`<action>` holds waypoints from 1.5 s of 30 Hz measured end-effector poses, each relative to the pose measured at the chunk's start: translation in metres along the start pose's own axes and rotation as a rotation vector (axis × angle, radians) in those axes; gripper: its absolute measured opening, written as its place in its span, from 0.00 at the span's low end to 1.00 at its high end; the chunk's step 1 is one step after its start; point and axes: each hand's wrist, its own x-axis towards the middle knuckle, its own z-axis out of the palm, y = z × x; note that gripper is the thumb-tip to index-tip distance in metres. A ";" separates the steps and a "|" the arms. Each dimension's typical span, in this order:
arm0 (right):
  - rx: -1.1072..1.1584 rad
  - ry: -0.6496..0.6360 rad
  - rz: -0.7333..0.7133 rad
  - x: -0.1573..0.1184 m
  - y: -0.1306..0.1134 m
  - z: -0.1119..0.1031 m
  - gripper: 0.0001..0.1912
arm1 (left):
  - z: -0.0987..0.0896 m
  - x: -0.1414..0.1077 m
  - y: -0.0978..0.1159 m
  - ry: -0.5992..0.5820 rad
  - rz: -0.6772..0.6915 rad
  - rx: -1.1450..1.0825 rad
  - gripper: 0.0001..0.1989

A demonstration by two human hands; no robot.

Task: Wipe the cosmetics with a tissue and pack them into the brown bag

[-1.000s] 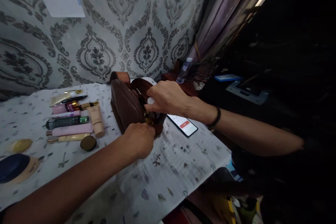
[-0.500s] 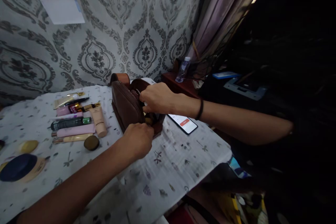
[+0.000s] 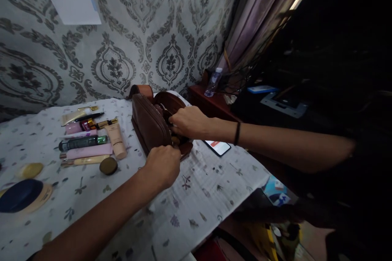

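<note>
A brown leather bag (image 3: 148, 124) lies unzipped on the cloth-covered table, its opening facing right. My left hand (image 3: 163, 165) is closed on the bag's near edge. At the opening, my right hand (image 3: 190, 122) has its fingers curled partly inside; what they hold, if anything, is hidden. Left of the bag lie several cosmetics: a beige tube (image 3: 115, 140), a dark green bottle (image 3: 82, 142), a pink tube (image 3: 88, 151) and a round dark-topped item (image 3: 108, 166). A phone (image 3: 218, 147) with a lit screen rests beneath my right wrist.
A navy-topped compact (image 3: 21, 195) and a yellowish sponge-like item (image 3: 32, 170) are at the table's left. Beyond the right edge, a clear bottle (image 3: 213, 82) stands on a reddish-brown surface. The white patterned cloth (image 3: 211, 200) hangs to the table's front edge.
My right hand has shifted slightly right and down at the bag's opening, now covering more of the phone. My left hand keeps its grip on the bag's edge.
</note>
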 end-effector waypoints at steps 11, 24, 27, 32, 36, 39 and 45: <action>0.022 -0.095 0.020 -0.009 0.008 0.001 0.15 | 0.001 0.001 0.000 0.023 -0.019 0.019 0.14; -0.073 0.022 -0.115 0.000 0.023 0.014 0.12 | 0.011 0.003 -0.002 0.044 -0.012 0.030 0.16; -0.135 0.038 -0.182 -0.001 0.026 0.019 0.12 | 0.010 0.002 -0.003 0.045 -0.008 0.037 0.17; -0.221 0.169 -0.341 -0.008 0.029 0.026 0.10 | 0.010 0.002 -0.004 0.066 0.000 0.009 0.16; -0.203 0.242 -0.500 -0.017 0.042 0.036 0.10 | 0.012 0.002 -0.003 0.062 -0.004 0.005 0.19; -0.217 0.241 -0.615 -0.023 0.053 0.041 0.10 | 0.015 0.002 -0.003 0.060 -0.008 0.026 0.23; -0.287 0.252 -0.635 -0.022 0.058 0.047 0.04 | 0.014 0.001 -0.003 0.057 -0.037 0.069 0.24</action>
